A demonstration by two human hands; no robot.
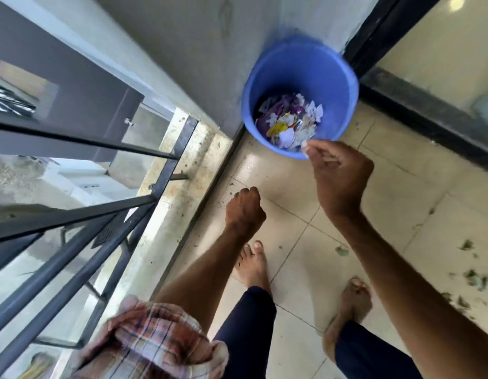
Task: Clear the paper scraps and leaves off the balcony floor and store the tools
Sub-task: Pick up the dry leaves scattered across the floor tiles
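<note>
A blue plastic bucket (pixel 300 77) stood in the balcony corner, against the wall (pixel 182 36) and beside a dark door frame (pixel 418 105). Torn paper scraps (pixel 288 121), white, purple and yellow, lay heaped in its bottom. The right hand (pixel 338 176) hovered over the bucket's near rim, thumb and fingertips pinching a small white scrap (pixel 304 145). The left hand (pixel 244 209) hung lower, fingers curled into a fist with nothing showing in it. Green leaves (pixel 472 280) lay scattered on the tiled floor (pixel 387 214), well apart from the bucket.
</note>
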